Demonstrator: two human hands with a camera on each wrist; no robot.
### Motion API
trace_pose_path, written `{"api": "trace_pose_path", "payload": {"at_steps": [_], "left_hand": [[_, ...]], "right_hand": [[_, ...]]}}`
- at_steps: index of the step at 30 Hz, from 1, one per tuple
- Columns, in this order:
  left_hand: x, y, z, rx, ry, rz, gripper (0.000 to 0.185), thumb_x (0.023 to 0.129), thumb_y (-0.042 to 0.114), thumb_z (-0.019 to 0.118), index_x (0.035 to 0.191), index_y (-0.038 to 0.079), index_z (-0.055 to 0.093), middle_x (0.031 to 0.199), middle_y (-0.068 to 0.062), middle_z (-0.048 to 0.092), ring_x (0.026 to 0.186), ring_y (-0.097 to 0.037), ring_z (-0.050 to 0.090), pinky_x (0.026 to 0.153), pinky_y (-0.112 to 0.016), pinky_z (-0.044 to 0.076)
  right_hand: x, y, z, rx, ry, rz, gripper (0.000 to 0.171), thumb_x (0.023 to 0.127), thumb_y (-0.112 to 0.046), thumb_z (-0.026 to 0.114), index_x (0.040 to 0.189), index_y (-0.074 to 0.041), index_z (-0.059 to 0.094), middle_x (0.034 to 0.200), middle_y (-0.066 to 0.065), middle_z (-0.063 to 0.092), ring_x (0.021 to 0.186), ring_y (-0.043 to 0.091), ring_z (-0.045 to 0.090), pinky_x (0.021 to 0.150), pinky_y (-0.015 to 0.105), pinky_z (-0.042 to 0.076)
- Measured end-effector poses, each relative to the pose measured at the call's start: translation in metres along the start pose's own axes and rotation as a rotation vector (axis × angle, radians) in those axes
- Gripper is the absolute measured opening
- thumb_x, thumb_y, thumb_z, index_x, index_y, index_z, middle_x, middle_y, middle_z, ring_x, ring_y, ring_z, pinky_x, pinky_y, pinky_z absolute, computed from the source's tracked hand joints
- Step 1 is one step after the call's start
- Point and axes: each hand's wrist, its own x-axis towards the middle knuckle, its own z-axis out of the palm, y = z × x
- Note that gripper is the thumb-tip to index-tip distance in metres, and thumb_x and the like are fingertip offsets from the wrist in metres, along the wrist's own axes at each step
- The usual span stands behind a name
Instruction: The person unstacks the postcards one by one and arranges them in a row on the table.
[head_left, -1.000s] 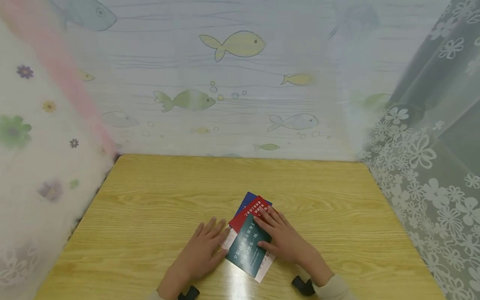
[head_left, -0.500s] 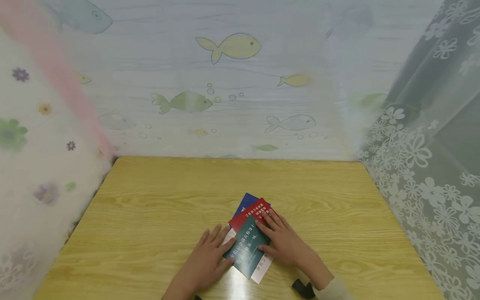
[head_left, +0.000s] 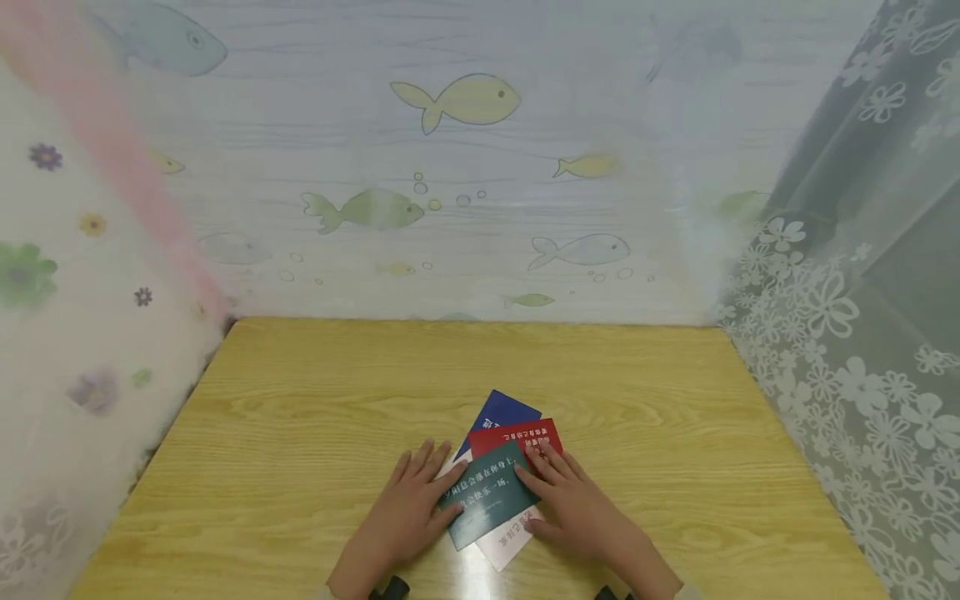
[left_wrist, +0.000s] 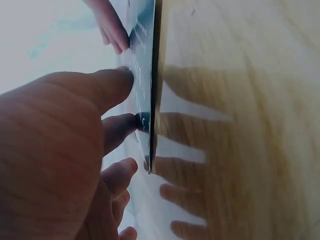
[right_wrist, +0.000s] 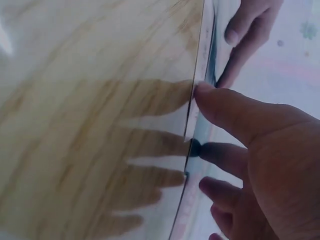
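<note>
Glossy rectangular cards (head_left: 487,492), green over red, blue and white, are fanned on the wood-grain table (head_left: 300,433), pressed by flat, straightened fingers of the left hand (head_left: 408,512) and right hand (head_left: 577,504).

Four cards are lying fanned on one wooden worktop (head_left: 300,433): one dark green card (head_left: 487,493) on top, one red card (head_left: 517,435) just beyond it on the right, one blue card (head_left: 501,408) farthest out, and one white card (head_left: 504,543) peeking out at the near edge under the green one. Two hands are resting on the fan: one left hand (head_left: 408,508) on the left side and one right hand (head_left: 577,508) on the right. Behind the worktop, one sheet printed with fish is hanging; roughly eight fish are showing on it, some too faint to count surely. One lace curtain (head_left: 855,333) with white flowers is hanging at the right.
</note>
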Motion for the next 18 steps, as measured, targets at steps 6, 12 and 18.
{"api": "trace_pose_path", "payload": {"at_steps": [6,12,18], "left_hand": [[-0.004,-0.002,-0.001,0.004,-0.028,-0.002,0.07,0.093,0.056,0.064,0.152,0.019,0.051,0.166,-0.007,0.033,0.155,-0.035,0.021,0.125,-0.059,0.02],[-0.012,0.002,-0.005,0.02,-0.006,0.028,0.089,0.081,0.062,0.073,0.15,0.012,0.051,0.166,-0.008,0.033,0.155,-0.035,0.024,0.124,-0.057,0.023],[-0.019,0.003,-0.007,0.049,0.005,0.021,0.097,0.073,0.063,0.078,0.146,0.005,0.054,0.164,-0.011,0.035,0.154,-0.034,0.026,0.124,-0.056,0.024]], "right_hand": [[0.001,0.001,-0.003,0.011,0.007,-0.058,0.068,0.087,-0.042,0.077,0.147,-0.015,0.057,0.163,0.009,0.038,0.154,0.037,0.025,0.124,0.058,0.023],[0.011,0.015,-0.013,0.12,0.008,-0.072,0.089,0.078,-0.04,0.086,0.154,-0.016,0.047,0.164,0.007,0.036,0.156,0.034,0.02,0.124,0.057,0.023],[0.025,0.027,-0.018,0.183,-0.046,-0.092,0.108,0.067,-0.042,0.092,0.158,-0.014,0.039,0.167,0.009,0.029,0.157,0.035,0.016,0.123,0.061,0.022]]}}
